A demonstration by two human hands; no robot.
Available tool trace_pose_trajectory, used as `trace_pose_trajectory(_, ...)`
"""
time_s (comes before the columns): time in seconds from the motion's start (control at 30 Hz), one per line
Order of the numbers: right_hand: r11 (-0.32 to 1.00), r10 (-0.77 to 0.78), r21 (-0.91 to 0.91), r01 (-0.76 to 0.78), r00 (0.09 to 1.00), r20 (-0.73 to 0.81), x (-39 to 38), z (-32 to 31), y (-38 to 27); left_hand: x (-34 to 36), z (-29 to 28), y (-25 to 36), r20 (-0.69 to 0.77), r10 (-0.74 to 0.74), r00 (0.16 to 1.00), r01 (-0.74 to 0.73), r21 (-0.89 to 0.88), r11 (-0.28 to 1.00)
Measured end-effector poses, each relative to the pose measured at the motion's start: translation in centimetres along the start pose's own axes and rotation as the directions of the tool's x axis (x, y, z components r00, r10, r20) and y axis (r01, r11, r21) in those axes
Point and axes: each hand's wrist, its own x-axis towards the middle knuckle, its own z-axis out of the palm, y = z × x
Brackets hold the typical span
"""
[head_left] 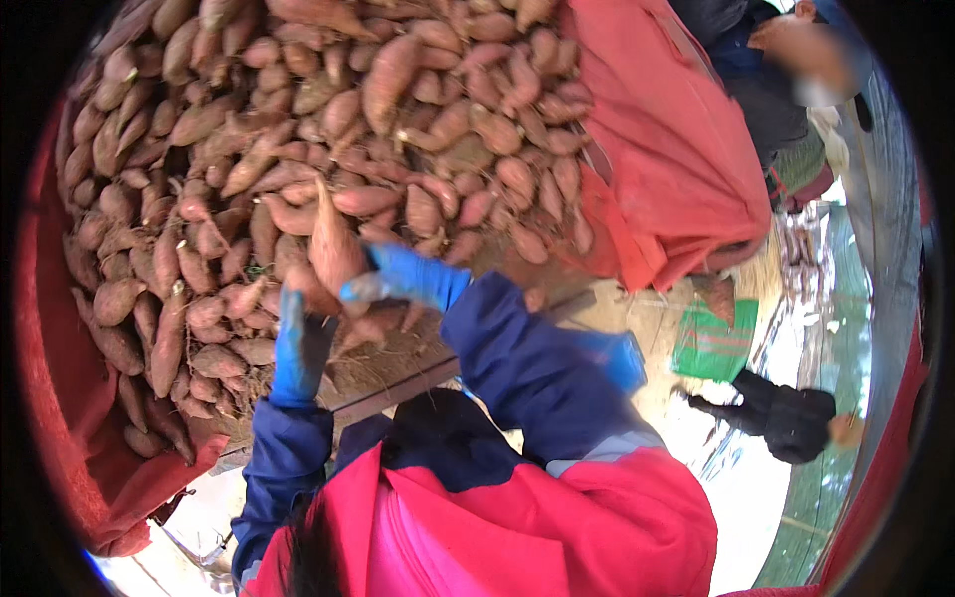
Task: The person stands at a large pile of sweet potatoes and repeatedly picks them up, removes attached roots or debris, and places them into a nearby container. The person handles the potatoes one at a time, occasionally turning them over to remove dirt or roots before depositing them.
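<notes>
Red cloth point(671, 149) | striped green sack point(691, 331) | right hand point(406, 278): fingers clamped on sweet potato point(336, 247) | left hand point(300, 350): fingers unclear

Worktop point(393, 390): its near edge is a dark, straight strip. A red fabric lining point(50, 388) covers the left side; a red cover point(662, 129) is draped in creases over the right side. Floor point(647, 306): pale beige beside the worktop, changing to white glare at lower right. Right boundary: a green sheet point(811, 507), with a grey-blue sheet point(888, 189) outboard of it. Both curve along the lens rim. Lighting: bright and uneven, strongest over the floor at lower right.
</notes>
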Motion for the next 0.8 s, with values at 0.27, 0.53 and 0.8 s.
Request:
trace_pose_trajectory(0.27, 0.855, 0.359, 0.505, 0.114, 0.573, -0.737, -29.7, 1.7, 15.8, -3.4, 14.0, -20.7, 0.526, -0.321, 0.787, -0.021, 0.544, 0.839)
trace_pose_trajectory(0.53, 0.376, 0.064, 0.203, -0.904, -0.193, -0.979, -47.7, 3.0, 27.0, -3.0, 10.2, -28.0, 0.39, -0.53, 0.753, 0.105, 0.725, 0.681)
trace_pose_trajectory(0.8, 0.417, -0.542, -0.602, -0.681, 0.345, -0.766, -24.1, -12.0, 20.7, -2.4, -0.2, -20.9, 0.151, -0.309, 0.939, 0.124, 0.688, 0.715)
